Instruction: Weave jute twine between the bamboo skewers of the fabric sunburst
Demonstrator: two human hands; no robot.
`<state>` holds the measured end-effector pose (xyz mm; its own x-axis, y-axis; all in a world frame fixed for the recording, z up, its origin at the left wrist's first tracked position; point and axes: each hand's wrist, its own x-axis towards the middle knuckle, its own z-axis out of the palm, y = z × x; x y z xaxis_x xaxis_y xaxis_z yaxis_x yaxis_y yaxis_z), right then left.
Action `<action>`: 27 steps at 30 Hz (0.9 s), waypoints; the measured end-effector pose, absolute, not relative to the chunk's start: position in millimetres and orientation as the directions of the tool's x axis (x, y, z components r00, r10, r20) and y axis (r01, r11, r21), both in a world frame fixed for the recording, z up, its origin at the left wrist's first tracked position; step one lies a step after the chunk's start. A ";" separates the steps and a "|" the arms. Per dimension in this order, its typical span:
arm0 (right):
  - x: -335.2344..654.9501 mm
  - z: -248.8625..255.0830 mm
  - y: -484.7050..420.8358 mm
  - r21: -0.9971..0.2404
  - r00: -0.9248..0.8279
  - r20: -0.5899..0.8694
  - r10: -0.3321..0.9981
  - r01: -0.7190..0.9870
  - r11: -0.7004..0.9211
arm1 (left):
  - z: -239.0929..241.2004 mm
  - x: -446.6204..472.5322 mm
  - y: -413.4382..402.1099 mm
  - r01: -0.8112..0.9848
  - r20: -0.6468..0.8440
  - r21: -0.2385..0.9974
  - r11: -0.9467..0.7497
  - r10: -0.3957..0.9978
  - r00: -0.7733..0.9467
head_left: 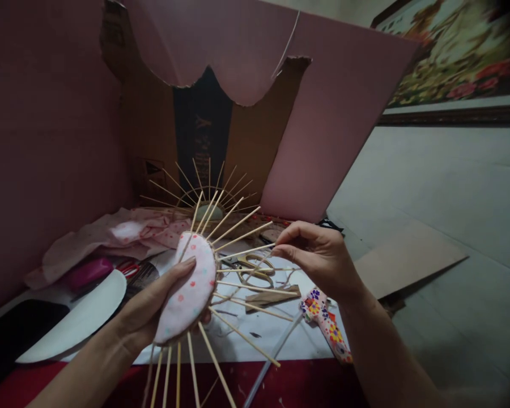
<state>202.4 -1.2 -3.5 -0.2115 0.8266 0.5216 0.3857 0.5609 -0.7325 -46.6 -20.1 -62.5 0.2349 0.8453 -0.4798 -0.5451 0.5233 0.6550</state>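
My left hand (165, 294) grips a half-round piece covered in white fabric with small red and blue prints (191, 286), thumb on top and fingers underneath. Thin wooden sticks (238, 228) fan out from its curved edge, and twine runs along that edge. My right hand (317, 255) is closed in a pinch at the tip of one stick, where a thin strand of twine (259, 265) trails from the fingertips. Below the sticks lie gold-handled scissors (257, 271) and a folded brown strip (272, 298).
A similar half-round with sticks (210, 212) stands behind, against a cut cardboard box (255, 136). Pink dotted cloth (97, 238), a white half disc (85, 317) and a dark flat object (25, 328) lie left. A flowered fabric piece (329, 328) and glue stick (272, 362) lie right.
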 end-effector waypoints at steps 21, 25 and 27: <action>197.6 -8.5 11.3 -0.875 0.105 0.482 0.870 0.116 0.471 | -63.2 -47.5 -21.8 -0.353 -0.401 0.811 0.468 0.882 0.248; 187.7 -6.6 -1.4 -0.858 0.035 0.505 0.862 0.123 0.498 | -65.0 -43.7 -20.4 -0.320 -0.369 0.849 0.420 0.906 0.209; 182.3 -6.8 -9.1 -0.841 -0.040 0.521 0.852 0.148 0.521 | -65.7 -40.9 -20.9 -0.298 -0.348 0.867 0.399 0.914 0.209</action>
